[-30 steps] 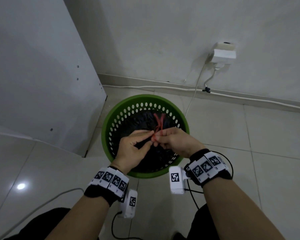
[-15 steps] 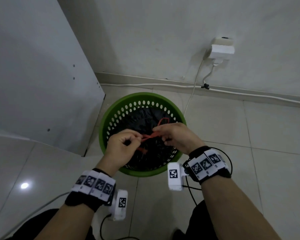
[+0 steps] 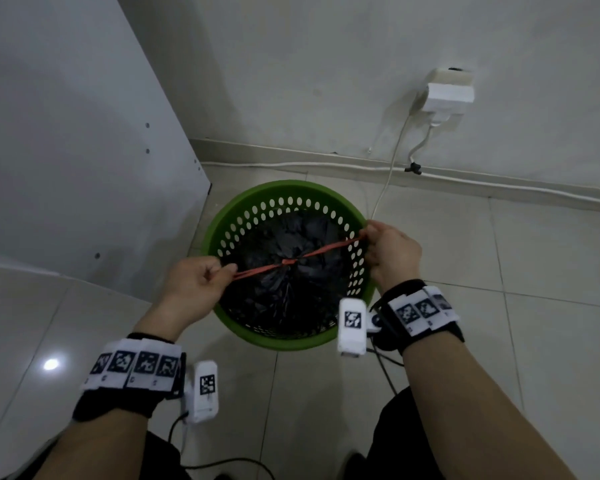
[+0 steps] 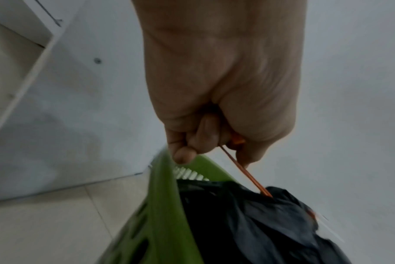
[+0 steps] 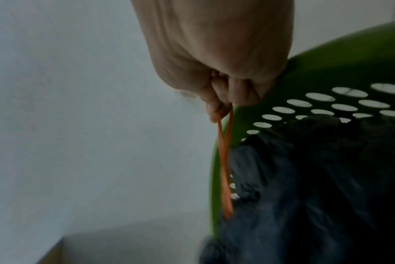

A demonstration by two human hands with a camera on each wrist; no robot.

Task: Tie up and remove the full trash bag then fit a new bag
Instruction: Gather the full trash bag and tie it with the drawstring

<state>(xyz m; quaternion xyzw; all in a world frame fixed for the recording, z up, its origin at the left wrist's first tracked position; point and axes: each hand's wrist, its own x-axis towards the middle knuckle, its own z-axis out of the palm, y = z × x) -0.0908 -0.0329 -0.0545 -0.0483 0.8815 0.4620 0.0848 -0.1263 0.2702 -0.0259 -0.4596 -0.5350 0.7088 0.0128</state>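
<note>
A black trash bag (image 3: 284,299) fills a round green perforated basket (image 3: 219,233) on the tiled floor. Its red drawstring (image 3: 257,270) is stretched taut across the bag's gathered top, with a knot (image 3: 289,261) at the middle. My left hand (image 3: 201,282) grips the drawstring's left end over the basket's left rim. My right hand (image 3: 388,251) grips the right end over the right rim. In the left wrist view my curled fingers (image 4: 203,141) pinch the drawstring (image 4: 244,171) above the bag (image 4: 259,223). In the right wrist view the drawstring (image 5: 224,160) runs as two strands from my fist (image 5: 223,96).
A white cabinet panel (image 3: 84,150) stands close on the basket's left. The wall (image 3: 326,64) is just behind, with a white plug box (image 3: 447,93) and cables (image 3: 465,180) along the skirting. Open floor tiles (image 3: 534,289) lie to the right. Black wires (image 3: 385,368) hang by my wrists.
My hands were close together over the bag's middle; they have pulled apart to the left and right rims, drawing the red drawstring taut and the knot down tight.
</note>
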